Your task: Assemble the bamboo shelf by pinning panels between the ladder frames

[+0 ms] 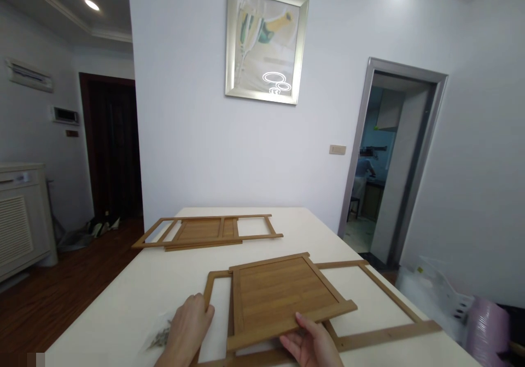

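Note:
A square bamboo panel lies tilted on top of a long bamboo frame on the white table. My right hand grips the panel's near edge, thumb on top and fingers underneath. At the frame's left end my left hand rests with curled fingers against the end rail. A small clear bag of screws lies just left of that hand.
A second folded bamboo frame lies at the table's far left, overhanging the edge. Crumpled plastic wrapping and a pink roll sit on the right. A doorway opens to a kitchen where a person stands.

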`<state>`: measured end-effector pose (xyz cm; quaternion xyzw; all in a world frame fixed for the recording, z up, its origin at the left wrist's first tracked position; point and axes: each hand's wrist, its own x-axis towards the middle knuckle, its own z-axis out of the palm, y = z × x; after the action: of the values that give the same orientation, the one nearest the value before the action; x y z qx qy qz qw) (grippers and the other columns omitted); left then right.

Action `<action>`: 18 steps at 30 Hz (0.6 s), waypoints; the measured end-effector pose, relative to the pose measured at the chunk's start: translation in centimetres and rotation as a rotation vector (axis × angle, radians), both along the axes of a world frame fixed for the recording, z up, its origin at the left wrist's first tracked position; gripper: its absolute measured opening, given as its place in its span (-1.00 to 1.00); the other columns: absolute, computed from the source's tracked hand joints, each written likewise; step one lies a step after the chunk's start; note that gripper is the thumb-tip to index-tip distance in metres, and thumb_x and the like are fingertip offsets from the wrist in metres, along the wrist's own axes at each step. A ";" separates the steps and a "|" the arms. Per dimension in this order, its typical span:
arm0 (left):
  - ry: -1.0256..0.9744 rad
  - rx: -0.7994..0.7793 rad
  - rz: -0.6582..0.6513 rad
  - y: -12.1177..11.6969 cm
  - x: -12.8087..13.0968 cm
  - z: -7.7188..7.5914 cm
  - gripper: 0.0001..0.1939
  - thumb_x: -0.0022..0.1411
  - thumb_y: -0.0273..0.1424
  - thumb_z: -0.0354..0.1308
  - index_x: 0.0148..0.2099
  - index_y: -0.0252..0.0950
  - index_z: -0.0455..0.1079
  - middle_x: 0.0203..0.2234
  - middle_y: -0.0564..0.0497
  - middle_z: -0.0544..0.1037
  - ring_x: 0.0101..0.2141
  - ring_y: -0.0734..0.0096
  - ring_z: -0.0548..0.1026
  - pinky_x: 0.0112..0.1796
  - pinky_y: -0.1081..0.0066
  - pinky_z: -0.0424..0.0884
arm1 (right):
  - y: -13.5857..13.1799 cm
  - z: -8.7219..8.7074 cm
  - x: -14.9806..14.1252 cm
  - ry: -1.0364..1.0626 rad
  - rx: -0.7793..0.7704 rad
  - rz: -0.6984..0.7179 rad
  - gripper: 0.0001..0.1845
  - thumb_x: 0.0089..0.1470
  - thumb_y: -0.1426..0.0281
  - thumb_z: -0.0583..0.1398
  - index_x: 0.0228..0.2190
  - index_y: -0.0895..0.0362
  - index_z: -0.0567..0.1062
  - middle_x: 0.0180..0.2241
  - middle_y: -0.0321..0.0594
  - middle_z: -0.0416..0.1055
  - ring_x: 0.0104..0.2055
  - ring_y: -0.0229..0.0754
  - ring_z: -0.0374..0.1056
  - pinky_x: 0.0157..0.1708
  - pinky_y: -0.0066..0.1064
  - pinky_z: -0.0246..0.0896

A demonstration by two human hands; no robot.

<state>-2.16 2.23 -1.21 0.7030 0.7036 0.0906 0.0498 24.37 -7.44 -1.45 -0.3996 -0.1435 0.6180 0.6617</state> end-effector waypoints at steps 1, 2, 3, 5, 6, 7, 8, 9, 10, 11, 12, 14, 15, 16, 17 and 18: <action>-0.002 -0.001 0.001 0.0 0.0 0.1 -0.70 0.29 -0.39 -0.16 -0.27 -0.35 0.39 -0.25 -0.23 0.57 -0.20 0.03 0.55 -0.24 0.24 0.34 | -0.1 0.0 0.3 0.011 -0.019 0.001 -0.47 -0.24 0.42 0.44 -0.21 0.13 0.37 -0.36 -0.22 0.59 -0.40 -0.10 0.55 -0.35 -0.31 0.50; -0.005 -0.002 0.002 0.0 0.0 0.1 -0.71 0.29 -0.38 -0.15 -0.26 -0.35 0.39 -0.26 -0.23 0.57 -0.21 0.04 0.55 -0.25 0.24 0.34 | -0.2 -0.1 0.6 0.016 -0.042 0.007 -0.48 -0.23 0.44 0.44 -0.21 0.14 0.37 -0.37 -0.23 0.59 -0.41 -0.11 0.55 -0.35 -0.32 0.51; -0.007 -0.002 0.002 0.0 0.0 0.2 -0.71 0.29 -0.38 -0.15 -0.26 -0.35 0.39 -0.26 -0.23 0.57 -0.22 0.04 0.55 -0.26 0.25 0.34 | -0.2 -0.1 0.9 0.017 -0.067 0.017 -0.50 -0.21 0.46 0.43 -0.21 0.15 0.37 -0.39 -0.23 0.58 -0.42 -0.12 0.55 -0.35 -0.33 0.52; -0.010 0.001 -0.003 0.0 0.1 0.2 -0.72 0.29 -0.38 -0.13 -0.26 -0.34 0.39 -0.25 -0.22 0.57 -0.22 0.07 0.55 -0.26 0.26 0.34 | -0.2 -0.3 1.4 0.012 -0.120 0.041 -0.54 -0.16 0.48 0.41 -0.22 0.16 0.36 -0.42 -0.22 0.58 -0.45 -0.13 0.54 -0.36 -0.35 0.52; -0.010 0.004 -0.007 0.0 0.1 0.2 -0.73 0.29 -0.39 -0.13 -0.25 -0.35 0.39 -0.24 -0.22 0.57 -0.21 0.08 0.55 -0.26 0.27 0.33 | -0.2 -0.5 1.5 0.010 -0.148 0.055 -0.56 -0.13 0.48 0.39 -0.22 0.17 0.35 -0.43 -0.20 0.57 -0.46 -0.13 0.54 -0.37 -0.36 0.53; -0.011 0.007 -0.012 -0.1 0.1 0.3 -0.74 0.28 -0.39 -0.13 -0.25 -0.35 0.38 -0.24 -0.22 0.56 -0.21 0.09 0.55 -0.26 0.28 0.33 | -0.2 -0.5 1.6 0.009 -0.174 0.071 -0.60 -0.09 0.48 0.37 -0.22 0.18 0.35 -0.43 -0.17 0.58 -0.46 -0.13 0.54 -0.37 -0.37 0.53; -0.011 0.009 -0.016 -0.1 0.1 0.3 -0.74 0.28 -0.40 -0.13 -0.26 -0.35 0.38 -0.24 -0.21 0.56 -0.21 0.09 0.55 -0.25 0.28 0.33 | -0.2 -0.6 1.7 0.008 -0.196 0.086 -0.64 -0.04 0.48 0.35 -0.22 0.20 0.34 -0.42 -0.13 0.58 -0.46 -0.13 0.55 -0.37 -0.39 0.53; -0.011 0.010 -0.019 -0.1 0.1 0.3 -0.73 0.28 -0.40 -0.13 -0.26 -0.35 0.38 -0.24 -0.21 0.56 -0.21 0.08 0.55 -0.25 0.27 0.33 | -0.2 -0.6 1.6 0.003 -0.215 0.098 -0.68 0.01 0.47 0.32 -0.22 0.22 0.34 -0.42 -0.09 0.58 -0.45 -0.13 0.55 -0.36 -0.40 0.52; -0.009 0.009 -0.022 -0.2 0.1 0.3 -0.73 0.29 -0.40 -0.14 -0.26 -0.35 0.38 -0.25 -0.21 0.56 -0.21 0.08 0.55 -0.25 0.27 0.33 | -0.3 -0.6 1.6 -0.010 -0.230 0.108 -0.72 0.05 0.46 0.29 -0.22 0.24 0.34 -0.41 -0.04 0.58 -0.45 -0.13 0.55 -0.37 -0.41 0.52; -0.007 0.007 -0.024 -0.2 0.1 0.3 -0.72 0.29 -0.40 -0.14 -0.27 -0.36 0.39 -0.25 -0.21 0.56 -0.21 0.07 0.55 -0.25 0.26 0.33 | -0.4 -0.6 1.5 -0.029 -0.242 0.118 -0.75 0.08 0.44 0.28 -0.22 0.25 0.35 -0.41 -0.01 0.58 -0.45 -0.12 0.55 -0.39 -0.41 0.52; -0.004 0.004 -0.027 -0.3 0.0 0.3 -0.72 0.29 -0.40 -0.14 -0.27 -0.36 0.39 -0.25 -0.21 0.56 -0.21 0.06 0.55 -0.25 0.25 0.34 | -0.5 -0.5 1.5 -0.053 -0.252 0.130 -0.76 0.10 0.41 0.27 -0.23 0.26 0.35 -0.41 0.00 0.58 -0.45 -0.12 0.55 -0.41 -0.41 0.51; 0.003 -0.001 -0.031 -0.3 -0.1 0.4 -0.71 0.30 -0.39 -0.14 -0.27 -0.36 0.39 -0.26 -0.21 0.56 -0.21 0.04 0.55 -0.24 0.24 0.34 | -0.6 -0.3 1.4 -0.099 -0.286 0.164 -0.74 0.12 0.34 0.25 -0.24 0.27 0.37 -0.42 -0.01 0.58 -0.48 -0.11 0.55 -0.49 -0.42 0.49; 0.006 -0.005 -0.032 -0.4 -0.1 0.4 -0.71 0.30 -0.38 -0.14 -0.26 -0.36 0.40 -0.26 -0.22 0.56 -0.21 0.04 0.55 -0.24 0.23 0.34 | -0.7 -0.2 1.5 -0.116 -0.313 0.183 -0.72 0.14 0.29 0.24 -0.26 0.27 0.38 -0.44 -0.03 0.58 -0.51 -0.12 0.54 -0.53 -0.43 0.48; 0.007 -0.007 -0.033 -0.4 -0.2 0.4 -0.71 0.30 -0.38 -0.13 -0.26 -0.36 0.40 -0.26 -0.22 0.57 -0.20 0.03 0.55 -0.23 0.23 0.34 | -0.8 -0.1 1.5 -0.126 -0.342 0.202 -0.70 0.15 0.24 0.22 -0.28 0.27 0.39 -0.46 -0.05 0.57 -0.55 -0.13 0.52 -0.57 -0.44 0.45; 0.009 -0.010 -0.034 -0.4 -0.2 0.4 -0.71 0.30 -0.37 -0.13 -0.25 -0.37 0.40 -0.25 -0.22 0.57 -0.20 0.03 0.55 -0.22 0.23 0.34 | -0.9 0.0 1.6 -0.134 -0.371 0.218 -0.67 0.18 0.20 0.19 -0.30 0.26 0.39 -0.48 -0.07 0.57 -0.58 -0.16 0.50 -0.60 -0.45 0.43; 0.009 -0.013 -0.033 -0.4 -0.2 0.4 -0.71 0.31 -0.37 -0.13 -0.24 -0.37 0.40 -0.25 -0.23 0.57 -0.19 0.04 0.55 -0.22 0.23 0.34 | -1.0 0.0 1.7 -0.146 -0.398 0.233 -0.66 0.20 0.17 0.15 -0.32 0.25 0.39 -0.48 -0.08 0.57 -0.61 -0.18 0.48 -0.63 -0.46 0.40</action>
<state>-2.37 1.84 -0.78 0.7147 0.6927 0.0818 0.0527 26.06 -8.40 -1.41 -0.5467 -0.1116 0.6757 0.4818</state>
